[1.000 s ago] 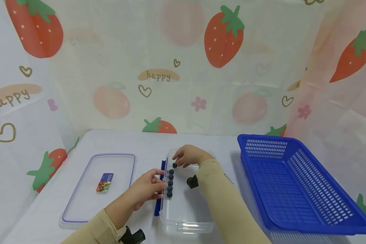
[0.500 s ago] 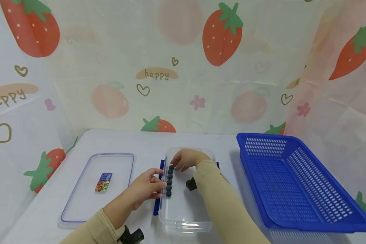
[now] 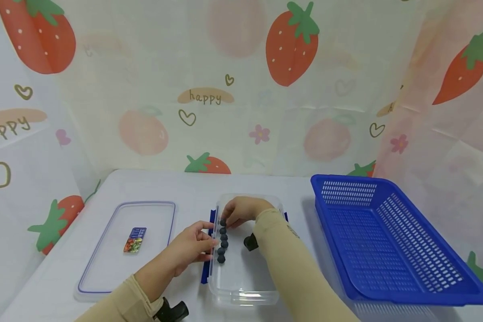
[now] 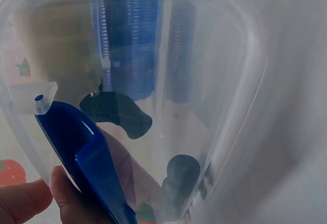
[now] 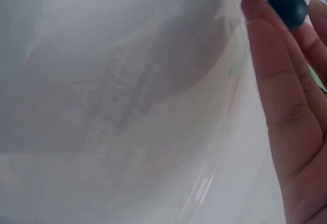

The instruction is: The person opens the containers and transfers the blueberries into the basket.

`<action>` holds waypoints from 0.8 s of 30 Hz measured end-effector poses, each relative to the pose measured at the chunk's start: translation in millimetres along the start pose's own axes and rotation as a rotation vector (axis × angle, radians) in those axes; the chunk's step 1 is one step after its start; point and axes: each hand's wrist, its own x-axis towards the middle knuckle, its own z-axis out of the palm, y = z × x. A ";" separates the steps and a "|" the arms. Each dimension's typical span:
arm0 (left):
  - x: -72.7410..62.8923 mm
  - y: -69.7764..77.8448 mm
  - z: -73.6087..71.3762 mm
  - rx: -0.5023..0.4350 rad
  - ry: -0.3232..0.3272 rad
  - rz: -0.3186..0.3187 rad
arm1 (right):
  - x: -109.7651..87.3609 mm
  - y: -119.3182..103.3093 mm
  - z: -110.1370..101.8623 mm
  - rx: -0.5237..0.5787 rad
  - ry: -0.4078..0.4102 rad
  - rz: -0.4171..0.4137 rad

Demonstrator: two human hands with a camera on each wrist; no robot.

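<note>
1. Balls line the left inside of the clear box on the tabletop.
2. Right hand: grip pinching the farthest ball.
3. Left hand: grip loose and spread, against the box's left clip.

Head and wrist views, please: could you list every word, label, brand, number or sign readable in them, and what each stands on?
"happy": backdrop, centre.
"appy": backdrop, left, first letter cut off by the frame edge.
"h", apparently: backdrop, right; the rest unreadable.
Colourful label on the clear lid: print too small to read.
Pale markings on the clear box, right wrist view: too blurred.
Dark mark on the right sleeve: too small.
</note>
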 end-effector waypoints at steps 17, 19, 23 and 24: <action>1.3 -0.2 -0.9 0.001 0.001 0.000 | 1.4 -2.6 -5.4 0.063 0.017 -0.071; 0.7 0.2 -0.7 0.003 0.002 -0.001 | 1.6 -2.3 -6.1 0.078 0.018 -0.079; 0.4 0.2 -0.3 0.010 0.005 -0.004 | -0.7 -4.4 -9.1 0.085 0.010 -0.100; 0.5 -0.1 -0.2 0.011 0.007 -0.005 | -1.8 -5.8 -10.2 0.086 0.011 -0.106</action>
